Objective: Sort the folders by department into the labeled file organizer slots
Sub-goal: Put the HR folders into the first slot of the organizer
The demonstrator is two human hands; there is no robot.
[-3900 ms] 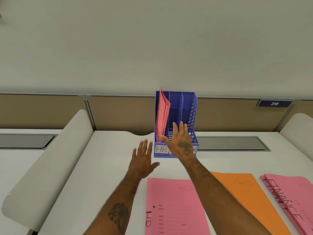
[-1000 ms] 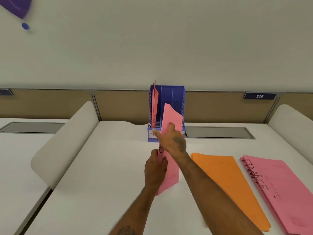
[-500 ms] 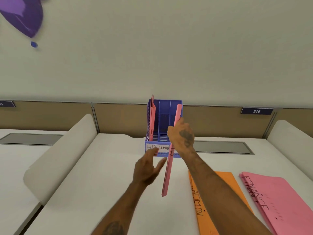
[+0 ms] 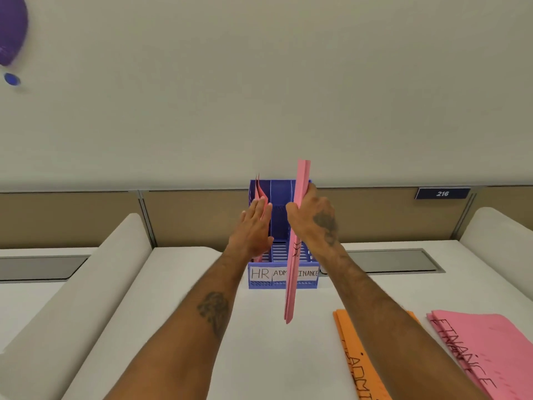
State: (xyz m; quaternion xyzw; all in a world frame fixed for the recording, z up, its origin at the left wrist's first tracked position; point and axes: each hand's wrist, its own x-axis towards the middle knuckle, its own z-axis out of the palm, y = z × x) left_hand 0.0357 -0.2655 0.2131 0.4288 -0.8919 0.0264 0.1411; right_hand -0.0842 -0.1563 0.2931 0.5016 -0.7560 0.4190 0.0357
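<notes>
A blue file organizer (image 4: 284, 281) stands at the desk's far middle, its front labels reading HR, ADMIN, FINANCE. My right hand (image 4: 313, 220) grips a pink folder (image 4: 294, 284) edge-on and upright in front of the organizer. One pink folder (image 4: 258, 192) stands in the HR slot, and my left hand (image 4: 253, 229) lies flat against it with fingers extended. An orange ADMIN folder (image 4: 360, 362) and a pink FINANCE folder stack (image 4: 484, 350) lie on the desk at the lower right.
White curved dividers (image 4: 86, 290) flank the desk on the left and right (image 4: 499, 235). Grey cable trays (image 4: 398, 261) sit behind the organizer. A tan partition with a plate marked 216 (image 4: 442, 193) runs along the back.
My right hand has raised the pink folder higher, in front of the organizer. My left hand has moved up from the desk to the folder in the HR slot.
</notes>
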